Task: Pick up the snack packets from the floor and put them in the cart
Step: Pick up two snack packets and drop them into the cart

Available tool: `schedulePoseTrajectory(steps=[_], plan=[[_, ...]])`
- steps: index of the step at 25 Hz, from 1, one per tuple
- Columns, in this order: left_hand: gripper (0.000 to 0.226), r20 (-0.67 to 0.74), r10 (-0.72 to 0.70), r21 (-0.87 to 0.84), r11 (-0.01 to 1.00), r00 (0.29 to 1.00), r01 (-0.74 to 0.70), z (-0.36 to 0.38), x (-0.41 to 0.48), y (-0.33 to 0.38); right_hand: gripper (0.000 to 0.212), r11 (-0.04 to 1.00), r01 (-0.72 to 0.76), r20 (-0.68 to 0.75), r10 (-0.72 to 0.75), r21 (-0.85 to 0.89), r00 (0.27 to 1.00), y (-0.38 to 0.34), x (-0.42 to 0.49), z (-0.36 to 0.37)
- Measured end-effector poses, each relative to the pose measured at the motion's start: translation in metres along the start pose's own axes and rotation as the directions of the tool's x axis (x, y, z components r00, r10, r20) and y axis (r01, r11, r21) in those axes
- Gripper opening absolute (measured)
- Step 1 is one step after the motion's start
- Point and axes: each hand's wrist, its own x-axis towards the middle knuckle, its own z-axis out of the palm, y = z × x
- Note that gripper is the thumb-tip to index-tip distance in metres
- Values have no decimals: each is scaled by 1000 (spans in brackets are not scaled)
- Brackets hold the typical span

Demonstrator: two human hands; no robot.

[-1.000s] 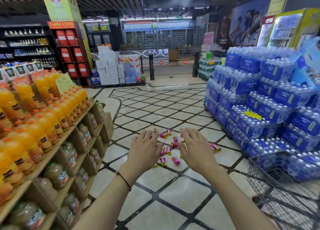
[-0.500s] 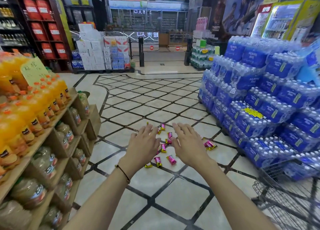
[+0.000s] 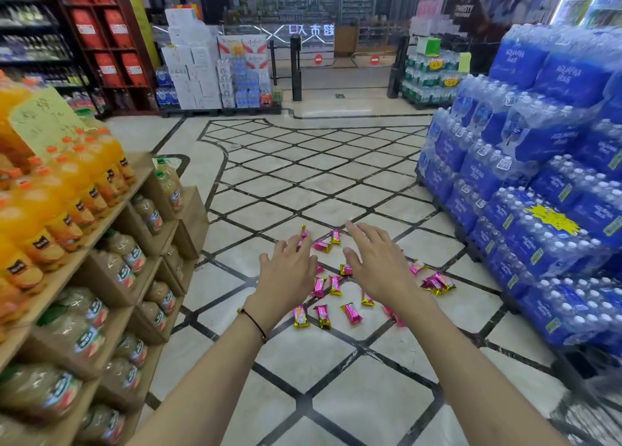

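Left hand [image 3: 288,279] and right hand [image 3: 380,266] both extended forward, palms down, fingers spread, empty. Packets [image 3: 336,297], pink with gold ends, scattered flat on floor [image 3: 336,395] at mid-aisle, beneath and beyond hands; small cluster lies nearer water packs [image 3: 538,193] at right. Juice shelf [image 3: 84,243] along left edge. Cart [image 3: 585,408] wire visible, blurred, bottom right corner.
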Motion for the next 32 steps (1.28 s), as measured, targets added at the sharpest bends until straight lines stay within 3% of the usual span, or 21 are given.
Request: schedulePoseTrajectory(steps=[8, 15, 25, 32], plan=[[40, 81, -83, -4, 996, 993, 84, 38, 140, -11, 48, 1000, 24, 123, -23, -8, 992, 62, 136, 50], [39, 171, -81, -26, 996, 982, 86, 99, 240, -65, 48, 1000, -20, 195, 19, 0, 981, 77, 240, 119], [37, 182, -18, -245, 968, 983, 63, 163, 366, -152, 44, 992, -127, 222, 129, -23, 966, 67, 368, 211], [42, 316, -108, -307, 929, 943, 209, 255, 421, -177, 42, 986, -166, 274, 161, -7, 948, 94, 416, 300]])
